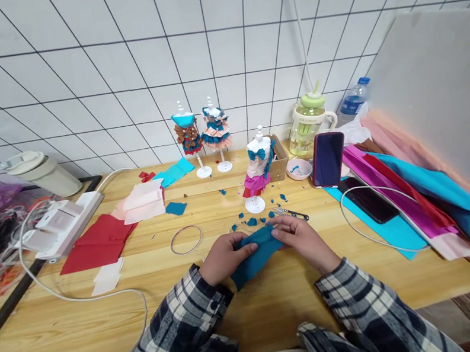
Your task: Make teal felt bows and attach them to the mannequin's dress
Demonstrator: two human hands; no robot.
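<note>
A piece of teal crepe paper is stretched between my two hands, low over the table. My left hand is closed on its left part, thumb on top. At its right upper edge my right hand pinches the paper between thumb and fingers. Just beyond my hands lie small teal scraps and a pair of small scissors. Behind them stands a white miniature dress form, dressed in pale pink, magenta and red paper with a teal bow.
Two more dressed miniature forms stand near the tiled wall. To the left are red paper, a wire ring and a power strip. At right stand a propped phone, a drink bottle and coloured paper sheets.
</note>
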